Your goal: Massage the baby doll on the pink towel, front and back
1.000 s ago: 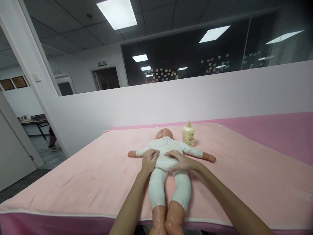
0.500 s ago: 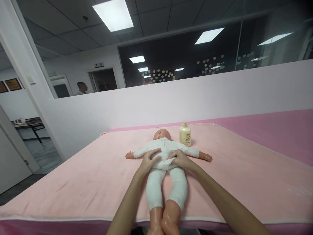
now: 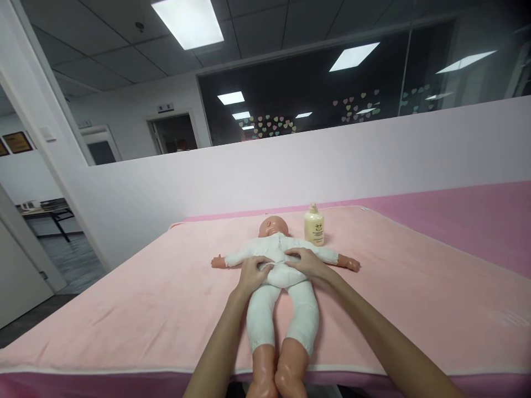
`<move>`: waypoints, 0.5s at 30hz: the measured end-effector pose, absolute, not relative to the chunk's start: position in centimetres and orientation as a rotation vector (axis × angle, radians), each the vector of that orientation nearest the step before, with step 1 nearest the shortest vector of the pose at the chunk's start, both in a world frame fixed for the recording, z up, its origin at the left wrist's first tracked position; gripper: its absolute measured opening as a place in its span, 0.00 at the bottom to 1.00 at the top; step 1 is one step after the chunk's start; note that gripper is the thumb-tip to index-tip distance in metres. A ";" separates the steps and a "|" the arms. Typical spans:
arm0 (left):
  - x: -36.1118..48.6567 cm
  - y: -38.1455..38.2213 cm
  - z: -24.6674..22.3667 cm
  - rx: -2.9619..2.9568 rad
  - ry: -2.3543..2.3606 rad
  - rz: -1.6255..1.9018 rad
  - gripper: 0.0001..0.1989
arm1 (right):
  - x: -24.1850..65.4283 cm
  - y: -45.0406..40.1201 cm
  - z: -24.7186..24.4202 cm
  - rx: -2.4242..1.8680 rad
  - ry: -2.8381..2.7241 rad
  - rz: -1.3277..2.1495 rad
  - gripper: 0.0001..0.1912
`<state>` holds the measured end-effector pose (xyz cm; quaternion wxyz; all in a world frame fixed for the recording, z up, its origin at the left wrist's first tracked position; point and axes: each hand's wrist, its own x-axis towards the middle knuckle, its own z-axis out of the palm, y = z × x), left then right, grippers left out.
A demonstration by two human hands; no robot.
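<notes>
On its back lies a baby doll [image 3: 286, 275] in a white cloth suit, head away from me, arms spread out, bare plastic lower legs toward me. My left hand [image 3: 253, 274] rests on the left side of its belly, thumb and fingers apart. On the opposite side of the belly my right hand [image 3: 307, 262] lies with thumb and fingers apart, touching the cloth. A crease crosses the suit between my thumbs. Fingertips are partly hidden against the cloth. Beyond the doll's arm on the right stands a pale yellow pump bottle [image 3: 314, 226].
A pink blanket [image 3: 166, 298] covers the padded surface under the doll. Behind it runs a low white wall [image 3: 257, 177] with a glass window [image 3: 307, 94] above. At the left are a doorway and a dark table [image 3: 56, 213] in another room.
My right hand has moved slightly up the belly, and its gathered fold of cloth now lies flatter. My left hand has shifted a little. The person behind the glass is no longer seen there.
</notes>
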<state>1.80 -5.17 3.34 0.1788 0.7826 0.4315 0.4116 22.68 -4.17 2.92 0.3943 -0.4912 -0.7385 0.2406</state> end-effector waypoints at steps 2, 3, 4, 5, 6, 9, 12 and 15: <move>1.8 -5.3 3.4 2.178 1.273 1.165 0.10 | 22.5 -3.6 3.3 -1.279 -1.977 0.593 0.18; 1.9 -5.3 3.5 2.152 1.312 1.182 0.12 | 22.3 -3.2 3.5 -1.307 -2.023 0.563 0.15; 2.0 -5.2 3.6 2.122 1.348 1.218 0.13 | 22.0 -2.7 3.6 -1.345 -2.053 0.515 0.11; 2.1 -5.1 3.7 2.088 1.372 1.272 0.14 | 21.8 -2.3 3.6 -1.388 -2.061 0.456 0.07; 2.2 -5.0 3.8 2.052 1.383 1.339 0.14 | 21.5 -1.9 3.5 -1.423 -2.046 0.397 0.05; 2.4 -4.2 4.1 1.916 1.351 1.570 0.13 | 20.9 -1.2 2.7 -1.462 -1.937 0.307 0.04; 2.4 -3.1 4.3 1.807 1.303 1.647 0.13 | 20.8 -1.1 2.0 -1.429 -1.901 0.336 0.05; 2.4 -2.3 4.5 1.941 1.289 1.340 0.14 | 21.0 -1.3 2.1 -1.416 -1.907 0.350 0.04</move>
